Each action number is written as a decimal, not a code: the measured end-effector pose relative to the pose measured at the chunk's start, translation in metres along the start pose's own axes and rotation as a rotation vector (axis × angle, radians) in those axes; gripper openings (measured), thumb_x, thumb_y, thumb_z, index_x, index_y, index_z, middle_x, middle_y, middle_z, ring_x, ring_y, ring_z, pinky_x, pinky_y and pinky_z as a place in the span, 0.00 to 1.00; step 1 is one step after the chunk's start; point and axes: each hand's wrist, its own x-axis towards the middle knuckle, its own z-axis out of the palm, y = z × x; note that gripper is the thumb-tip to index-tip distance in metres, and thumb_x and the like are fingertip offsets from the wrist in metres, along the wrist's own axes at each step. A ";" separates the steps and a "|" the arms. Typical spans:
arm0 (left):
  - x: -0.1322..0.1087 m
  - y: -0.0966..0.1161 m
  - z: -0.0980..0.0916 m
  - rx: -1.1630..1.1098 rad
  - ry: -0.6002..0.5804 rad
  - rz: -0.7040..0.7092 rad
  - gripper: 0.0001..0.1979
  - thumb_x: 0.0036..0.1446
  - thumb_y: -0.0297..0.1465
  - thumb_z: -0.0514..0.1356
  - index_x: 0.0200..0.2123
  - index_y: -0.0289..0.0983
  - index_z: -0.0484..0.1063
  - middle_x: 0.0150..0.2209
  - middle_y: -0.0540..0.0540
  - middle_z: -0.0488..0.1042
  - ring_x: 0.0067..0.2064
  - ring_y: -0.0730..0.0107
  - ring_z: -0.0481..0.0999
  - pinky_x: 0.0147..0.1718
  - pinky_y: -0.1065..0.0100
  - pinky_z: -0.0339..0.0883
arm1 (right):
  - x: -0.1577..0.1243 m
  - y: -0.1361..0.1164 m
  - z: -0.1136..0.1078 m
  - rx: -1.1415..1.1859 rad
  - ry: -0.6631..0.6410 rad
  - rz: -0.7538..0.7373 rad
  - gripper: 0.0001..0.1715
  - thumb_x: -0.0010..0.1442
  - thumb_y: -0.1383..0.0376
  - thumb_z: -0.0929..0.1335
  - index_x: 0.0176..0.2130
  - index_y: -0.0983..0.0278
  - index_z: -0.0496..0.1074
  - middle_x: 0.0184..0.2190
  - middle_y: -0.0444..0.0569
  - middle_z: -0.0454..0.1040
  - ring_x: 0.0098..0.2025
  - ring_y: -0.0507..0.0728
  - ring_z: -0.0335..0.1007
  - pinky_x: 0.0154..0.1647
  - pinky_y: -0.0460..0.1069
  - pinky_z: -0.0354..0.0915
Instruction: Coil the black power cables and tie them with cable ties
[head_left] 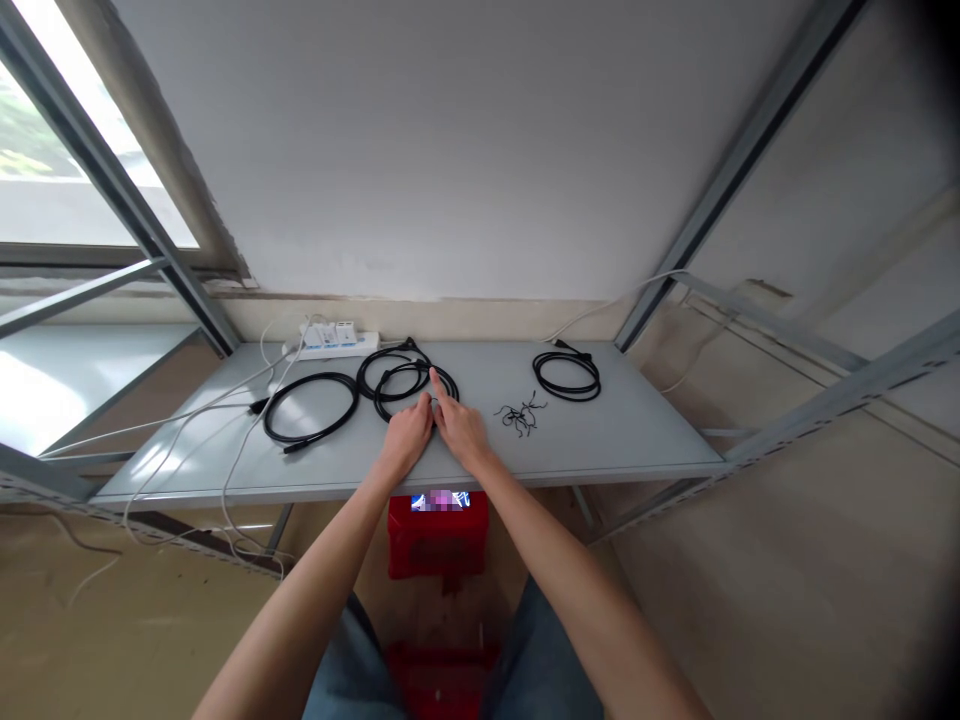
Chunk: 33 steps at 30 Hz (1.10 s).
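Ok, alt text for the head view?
A person's left hand and right hand meet at the near edge of a coiled black cable on a grey shelf. More black coils lie left, behind and right, with a small heap of thin black strips and a white power strip nearby.

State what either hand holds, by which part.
Cannot tell: left hand and right hand meet at the near side of a coiled black cable; any grip is hidden.
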 end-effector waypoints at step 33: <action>0.000 0.002 -0.003 0.037 -0.012 0.004 0.15 0.75 0.33 0.42 0.54 0.36 0.63 0.40 0.38 0.82 0.42 0.54 0.83 0.40 0.63 0.67 | 0.001 0.000 0.002 -0.039 -0.024 0.021 0.40 0.76 0.63 0.54 0.77 0.52 0.27 0.52 0.51 0.80 0.40 0.56 0.78 0.44 0.48 0.69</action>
